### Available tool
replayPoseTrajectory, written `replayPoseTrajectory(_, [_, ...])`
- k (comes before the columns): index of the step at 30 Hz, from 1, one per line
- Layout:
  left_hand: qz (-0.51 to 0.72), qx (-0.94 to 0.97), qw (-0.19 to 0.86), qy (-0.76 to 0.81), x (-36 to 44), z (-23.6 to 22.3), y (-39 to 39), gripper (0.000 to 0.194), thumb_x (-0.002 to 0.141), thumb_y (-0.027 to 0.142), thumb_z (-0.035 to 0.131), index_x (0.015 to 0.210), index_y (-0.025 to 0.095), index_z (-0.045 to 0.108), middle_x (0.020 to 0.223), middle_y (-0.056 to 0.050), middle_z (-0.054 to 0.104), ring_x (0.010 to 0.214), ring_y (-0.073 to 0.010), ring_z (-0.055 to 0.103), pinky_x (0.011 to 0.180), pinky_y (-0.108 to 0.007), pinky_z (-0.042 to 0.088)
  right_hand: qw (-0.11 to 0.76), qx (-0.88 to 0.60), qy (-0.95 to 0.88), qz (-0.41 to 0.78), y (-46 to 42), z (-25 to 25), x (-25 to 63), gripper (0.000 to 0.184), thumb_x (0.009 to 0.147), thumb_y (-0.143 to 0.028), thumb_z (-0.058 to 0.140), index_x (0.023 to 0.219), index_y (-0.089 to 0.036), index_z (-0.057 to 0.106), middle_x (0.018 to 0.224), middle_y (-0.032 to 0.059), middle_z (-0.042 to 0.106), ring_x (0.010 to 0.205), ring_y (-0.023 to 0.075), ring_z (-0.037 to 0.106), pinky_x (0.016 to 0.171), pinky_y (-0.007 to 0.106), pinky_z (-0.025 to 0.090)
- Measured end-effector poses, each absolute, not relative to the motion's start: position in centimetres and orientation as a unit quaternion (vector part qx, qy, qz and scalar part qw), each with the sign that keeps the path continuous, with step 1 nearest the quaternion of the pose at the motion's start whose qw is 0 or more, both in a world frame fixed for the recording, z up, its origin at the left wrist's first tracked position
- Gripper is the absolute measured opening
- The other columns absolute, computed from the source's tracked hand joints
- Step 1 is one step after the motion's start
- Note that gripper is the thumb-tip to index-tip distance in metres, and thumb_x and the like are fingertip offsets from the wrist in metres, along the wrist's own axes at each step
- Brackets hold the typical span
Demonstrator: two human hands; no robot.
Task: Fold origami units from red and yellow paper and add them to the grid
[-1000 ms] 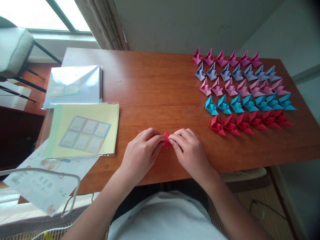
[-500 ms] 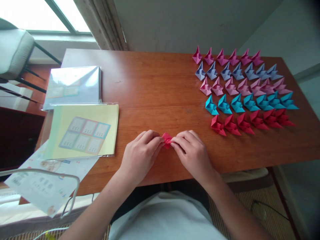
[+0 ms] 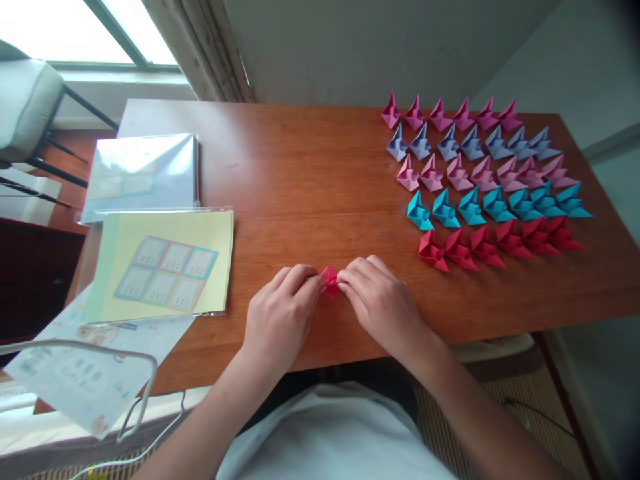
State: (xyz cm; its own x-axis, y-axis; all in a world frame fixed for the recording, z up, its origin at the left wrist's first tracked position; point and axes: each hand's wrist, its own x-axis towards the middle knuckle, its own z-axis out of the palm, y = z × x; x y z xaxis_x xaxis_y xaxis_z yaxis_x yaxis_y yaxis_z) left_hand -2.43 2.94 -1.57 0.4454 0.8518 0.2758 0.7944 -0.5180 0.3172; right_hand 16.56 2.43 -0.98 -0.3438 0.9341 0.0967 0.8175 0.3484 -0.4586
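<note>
A small piece of folded red origami paper [image 3: 330, 283] is held between my two hands, just above or on the table's near part. My left hand [image 3: 286, 312] pinches its left side with thumb and forefinger. On the opposite side, my right hand [image 3: 379, 293] pinches the right edge. Fingertips cover parts of the folds, so the exact shape is partly hidden. To the right stand rows of finished paper figures with pointed tips; the nearest row is red [image 3: 485, 248], and behind it is a blue row [image 3: 471, 207].
Farther back are pink [image 3: 459, 173], lavender [image 3: 471, 143] and magenta [image 3: 463, 116] rows of figures. At left lie a yellow pack [image 3: 215, 267] in clear plastic, another plastic-covered pack [image 3: 175, 160] and a printed sheet [image 3: 75, 387]. The wooden table [image 3: 295, 173] runs beneath everything.
My right hand has shifted slightly, its fingers closing in more on the red paper. Both hands keep their pinch. The whole view has moved a little.
</note>
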Motion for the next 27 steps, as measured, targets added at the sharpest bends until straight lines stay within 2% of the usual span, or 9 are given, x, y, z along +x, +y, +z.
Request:
replayPoseTrajectory(8, [0.214, 0.836, 0.092, 0.497, -2.3, -1.8, 2.9, 0.011, 0.099, 0.023, 0.057, 0.096, 0.021, 0.067, 0.100, -0.002, 0.072, 0.088, -0.0168, 0.065, 0.072, -0.027, 0.050, 0.221, -0.519, -0.798, 0.213, 2.5, -1.9, 17.0, 0.018, 0.099, -0.015, 0.055, 0.102, -0.022, 0.070, 0.095, 0.0039, 0.067, 0.088, 0.0196, 0.057, 0.080, 0.033, 0.049])
replayPoseTrajectory(14, [0.217, 0.829, 0.117, 0.502, -2.1, -1.7, 2.8, 0.015, 0.099, 0.022, 0.054, 0.099, 0.022, 0.070, 0.101, -0.003, 0.070, 0.089, -0.0173, 0.064, 0.073, -0.028, 0.049, 0.198, -0.518, -0.806, 0.206, 2.6, -1.1, 17.0, 0.021, 0.100, -0.016, 0.053, 0.103, -0.024, 0.072, 0.091, 0.0038, 0.067, 0.088, 0.0199, 0.056, 0.078, 0.033, 0.048])
replayPoseTrajectory(18, [0.211, 0.816, 0.136, 0.520, -1.8, -1.6, 3.0, 0.017, 0.099, 0.029, 0.056, 0.097, 0.024, 0.072, 0.099, -0.002, 0.070, 0.088, -0.0174, 0.063, 0.072, -0.028, 0.047, 0.175, -0.525, -0.800, 0.233, 3.1, -0.3, 17.0, 0.018, 0.100, -0.021, 0.055, 0.100, -0.023, 0.073, 0.092, 0.0044, 0.067, 0.092, 0.0207, 0.057, 0.080, 0.034, 0.049])
replayPoseTrajectory(24, [0.178, 0.798, 0.155, 0.555, -1.4, -1.1, 3.2, 0.021, 0.100, 0.032, 0.054, 0.089, 0.023, 0.071, 0.095, -0.001, 0.070, 0.087, -0.0178, 0.064, 0.070, -0.028, 0.044, 0.189, -0.558, -0.759, 0.277, 3.9, -0.5, 16.8, 0.014, 0.098, -0.025, 0.061, 0.089, -0.023, 0.072, 0.090, 0.0027, 0.070, 0.090, 0.0198, 0.060, 0.084, 0.034, 0.049])
replayPoseTrajectory(27, [0.168, 0.791, 0.142, 0.571, -1.2, -0.9, 3.1, 0.017, 0.099, 0.031, 0.054, 0.097, 0.026, 0.070, 0.097, 0.000, 0.071, 0.088, -0.0189, 0.065, 0.068, -0.029, 0.043, 0.188, -0.577, -0.745, 0.277, 4.0, -0.6, 16.5, 0.012, 0.096, -0.024, 0.064, 0.087, -0.022, 0.071, 0.089, 0.0028, 0.071, 0.091, 0.0205, 0.062, 0.085, 0.034, 0.049])
